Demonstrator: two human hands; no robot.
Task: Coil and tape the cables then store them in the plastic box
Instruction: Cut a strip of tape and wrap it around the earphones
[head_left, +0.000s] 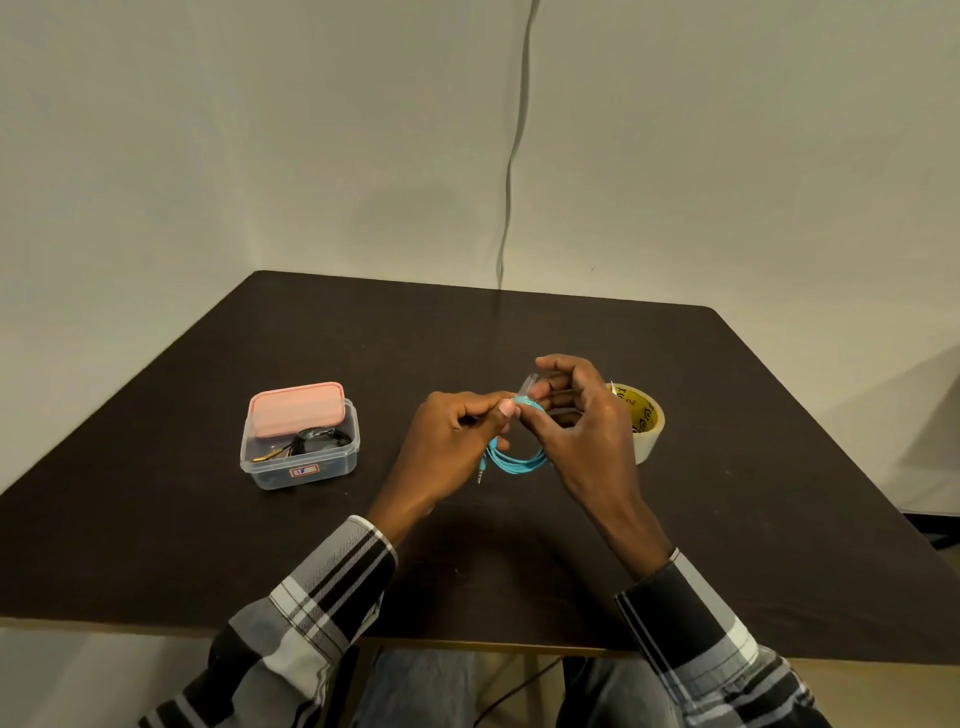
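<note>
A dark table carries everything. Left of the hands, the plastic box is seen open, a black coiled cable inside, its pink lid laid askew on top. The blue cable is pinched by the left hand; its coil hangs below the fingertips. Clear tape is pinched by the right hand, directly above the coil. The tape roll sits just right.

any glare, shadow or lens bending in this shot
Head view: wide-angle bending bows the table edges; soft light, faint shadows on the wall; slight glare on the plastic box and tape strip; the blue cable stays sharp.
</note>
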